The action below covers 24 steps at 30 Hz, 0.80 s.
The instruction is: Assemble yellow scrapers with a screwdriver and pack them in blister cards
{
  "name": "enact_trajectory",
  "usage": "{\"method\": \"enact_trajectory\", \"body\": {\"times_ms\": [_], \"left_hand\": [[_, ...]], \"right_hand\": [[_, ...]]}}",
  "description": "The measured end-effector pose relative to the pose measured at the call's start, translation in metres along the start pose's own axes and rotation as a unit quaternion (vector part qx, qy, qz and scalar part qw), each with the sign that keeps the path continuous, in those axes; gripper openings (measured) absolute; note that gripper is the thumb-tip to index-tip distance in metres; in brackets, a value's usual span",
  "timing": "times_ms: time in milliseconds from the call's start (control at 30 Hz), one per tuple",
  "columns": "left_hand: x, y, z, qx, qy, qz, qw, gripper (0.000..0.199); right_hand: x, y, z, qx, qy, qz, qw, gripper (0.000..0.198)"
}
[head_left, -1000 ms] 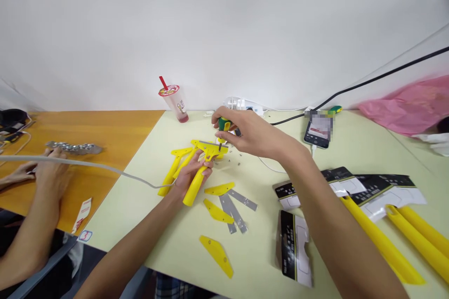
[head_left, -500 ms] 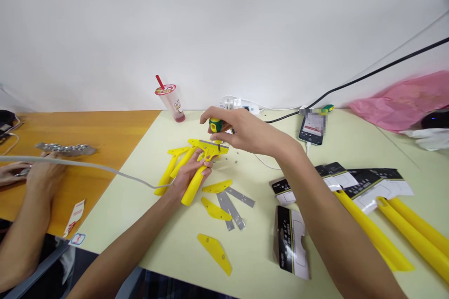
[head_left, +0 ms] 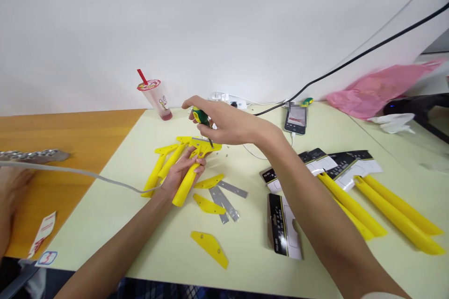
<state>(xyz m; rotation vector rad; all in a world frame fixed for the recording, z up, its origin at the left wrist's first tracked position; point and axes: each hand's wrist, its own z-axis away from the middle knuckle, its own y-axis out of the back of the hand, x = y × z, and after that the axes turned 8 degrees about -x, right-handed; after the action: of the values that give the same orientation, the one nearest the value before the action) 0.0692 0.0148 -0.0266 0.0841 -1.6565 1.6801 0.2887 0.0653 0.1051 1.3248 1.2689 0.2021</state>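
Gripped the yellow scraper (head_left: 188, 181) in the left hand (head_left: 178, 174) and, over that scraper, the screwdriver (head_left: 201, 117) in the right hand (head_left: 228, 121), probably best pressed straight.

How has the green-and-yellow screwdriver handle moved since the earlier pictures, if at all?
Yes, it has moved: the screwdriver handle has tipped left, leaning nearer the drink cup standing by the wall.

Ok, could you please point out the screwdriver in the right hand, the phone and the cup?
Screwdriver (head_left: 201, 117), head view: on its green and yellow handle.
Phone (head_left: 296, 118), head view: on its screen.
Cup (head_left: 155, 100), head view: on its side wall.
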Motion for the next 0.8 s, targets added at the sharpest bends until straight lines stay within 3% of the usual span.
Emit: {"method": "enact_trajectory", "body": {"times_ms": [200, 400, 800], "left_hand": [[0.003, 0.0, -0.002, 0.006, -0.011, 0.006, 1.0, 0.043], [0.004, -0.001, -0.001, -0.026, -0.011, 0.003, 1.0, 0.044], [0.006, -0.005, -0.002, -0.007, -0.022, 0.031, 0.999, 0.05]], "right_hand": [[-0.011, -0.001, 0.0, -0.012, 0.029, -0.02, 0.999, 0.046], [-0.009, -0.001, -0.001, 0.023, 0.036, 0.012, 0.999, 0.021], [-0.02, -0.004, 0.015, 0.056, -0.06, 0.073, 0.994, 0.031]]}}
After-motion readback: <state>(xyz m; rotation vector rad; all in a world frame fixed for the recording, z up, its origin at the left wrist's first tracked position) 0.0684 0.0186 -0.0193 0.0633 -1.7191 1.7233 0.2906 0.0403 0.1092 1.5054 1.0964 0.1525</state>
